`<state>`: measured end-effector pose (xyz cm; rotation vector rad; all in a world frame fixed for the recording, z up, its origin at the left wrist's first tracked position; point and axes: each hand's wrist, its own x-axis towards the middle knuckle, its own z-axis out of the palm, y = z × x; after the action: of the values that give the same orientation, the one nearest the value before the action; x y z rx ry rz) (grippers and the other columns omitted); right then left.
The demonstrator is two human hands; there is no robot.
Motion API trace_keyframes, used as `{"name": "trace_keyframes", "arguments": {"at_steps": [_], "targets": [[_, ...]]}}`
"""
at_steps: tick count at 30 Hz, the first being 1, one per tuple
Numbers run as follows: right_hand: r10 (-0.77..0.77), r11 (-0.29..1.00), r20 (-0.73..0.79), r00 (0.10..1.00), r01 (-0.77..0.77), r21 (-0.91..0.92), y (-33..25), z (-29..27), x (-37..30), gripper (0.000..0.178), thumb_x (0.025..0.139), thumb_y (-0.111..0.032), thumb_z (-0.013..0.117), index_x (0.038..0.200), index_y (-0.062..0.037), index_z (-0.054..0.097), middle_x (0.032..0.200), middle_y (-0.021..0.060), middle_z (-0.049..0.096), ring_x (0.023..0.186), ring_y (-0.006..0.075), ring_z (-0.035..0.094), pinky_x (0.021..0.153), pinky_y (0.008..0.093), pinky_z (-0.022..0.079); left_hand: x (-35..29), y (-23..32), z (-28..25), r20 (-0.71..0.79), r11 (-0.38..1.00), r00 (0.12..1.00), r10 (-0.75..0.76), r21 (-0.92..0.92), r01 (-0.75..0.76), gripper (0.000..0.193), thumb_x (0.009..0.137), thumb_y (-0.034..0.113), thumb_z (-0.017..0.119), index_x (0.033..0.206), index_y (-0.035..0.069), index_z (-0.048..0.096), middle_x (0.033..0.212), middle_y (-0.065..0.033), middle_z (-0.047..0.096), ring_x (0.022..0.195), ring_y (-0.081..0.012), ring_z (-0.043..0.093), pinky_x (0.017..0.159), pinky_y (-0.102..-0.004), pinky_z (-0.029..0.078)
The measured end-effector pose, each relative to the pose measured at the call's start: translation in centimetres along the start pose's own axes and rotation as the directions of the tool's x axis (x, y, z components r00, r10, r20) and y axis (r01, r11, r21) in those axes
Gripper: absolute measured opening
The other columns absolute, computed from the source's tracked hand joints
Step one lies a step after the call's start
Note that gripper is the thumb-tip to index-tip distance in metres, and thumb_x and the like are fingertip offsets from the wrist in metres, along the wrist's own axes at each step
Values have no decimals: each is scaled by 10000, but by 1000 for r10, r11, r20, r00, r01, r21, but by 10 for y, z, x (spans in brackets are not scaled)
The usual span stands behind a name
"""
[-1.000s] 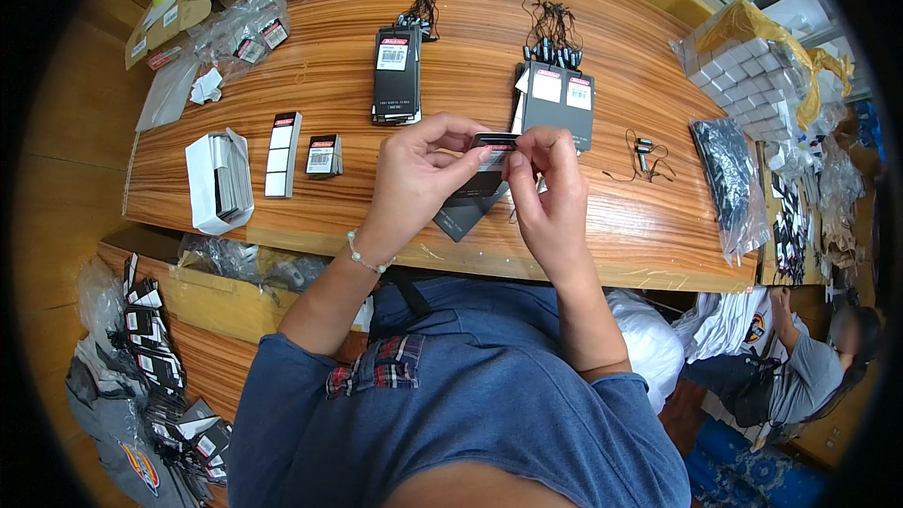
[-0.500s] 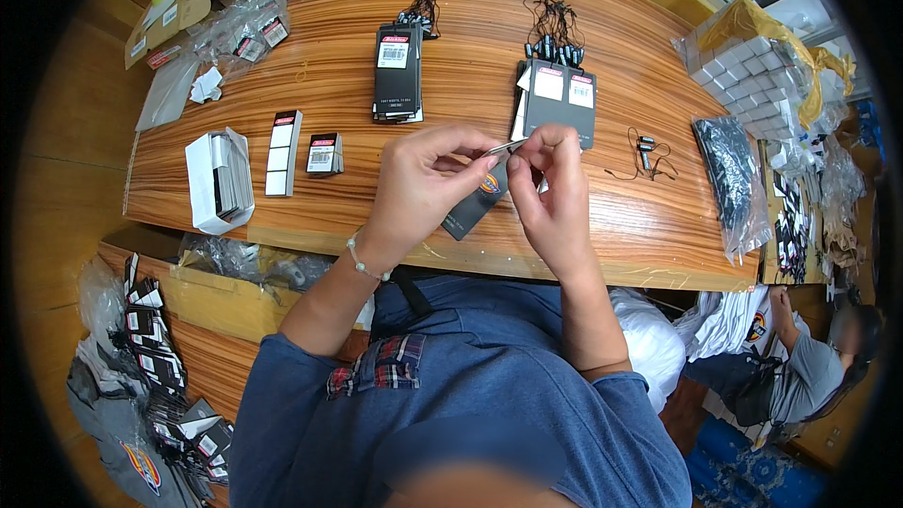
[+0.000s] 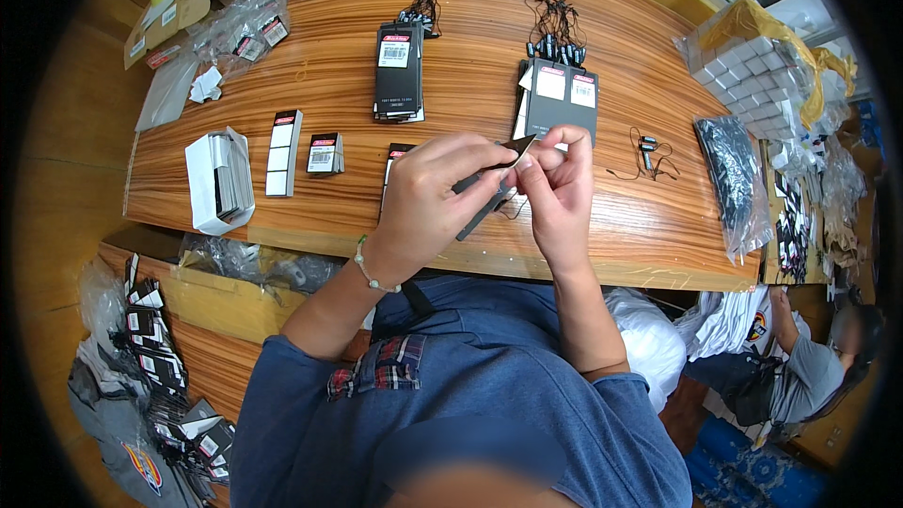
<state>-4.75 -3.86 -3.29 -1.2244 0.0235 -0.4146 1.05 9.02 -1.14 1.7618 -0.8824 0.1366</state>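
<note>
My left hand (image 3: 437,190) is closed in a pinch on a black hang tag (image 3: 518,146), held tilted above the table. My right hand (image 3: 560,190) has its thumb and fingertips closed at the tag's right corner. A larger dark hang tag (image 3: 482,211) shows below and between the hands, partly covered by my left fingers; a thin dark cord (image 3: 513,207) loops beside it. Behind my left hand lies another black tag with a red-and-white label (image 3: 395,154), mostly hidden. Ahead of the hands, a stack of corded dark tags (image 3: 562,105) rests on the table.
Another tag stack (image 3: 398,75) lies further left. Also on the table are label cards (image 3: 282,152), a small label stack (image 3: 325,154), a white box of cards (image 3: 221,181), loose cords (image 3: 647,152) and a plastic-wrapped bundle (image 3: 732,186). A co-worker (image 3: 800,367) sits at lower right.
The tag between my fingers has tilted, showing more of its dark face. My left hand has shifted slightly right, and the labelled tag behind it has come into view.
</note>
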Motion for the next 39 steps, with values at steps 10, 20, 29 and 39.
{"name": "trace_keyframes", "arguments": {"at_steps": [10,20,29,39], "targets": [[238,947,105,966,-255,195,-7,-17,0,117,897,-122,507,975,-35,514,932,18,539,819,63,476,743,213,384,4,0,-3,41,768,882,470,474,-431,180,629,123,636,801,163,675,792,15,587,799,-152,546,800,-353,404],[-233,942,-249,940,282,182,-40,-28,16,99,928,-157,458,939,-65,491,957,66,534,858,132,484,770,277,385,-2,-8,8,107,940,943,314,101,-324,240,671,18,649,910,43,649,806,-66,617,732,-218,599,619,-330,485],[-239,960,76,968,223,171,-73,-38,-11,111,892,-116,510,928,-55,425,615,24,441,547,109,401,565,276,352,-1,-18,-46,208,947,924,-320,79,311,383,719,109,689,1080,29,586,983,-97,587,887,-187,566,774,-286,452],[-12,998,-100,995,5,-70,-83,-82,-42,95,826,21,526,916,13,494,704,113,556,631,155,528,605,251,419,-20,-74,-64,300,811,834,-463,524,262,535,634,108,751,1120,3,555,937,-85,498,822,-187,526,713,-291,457]]}}
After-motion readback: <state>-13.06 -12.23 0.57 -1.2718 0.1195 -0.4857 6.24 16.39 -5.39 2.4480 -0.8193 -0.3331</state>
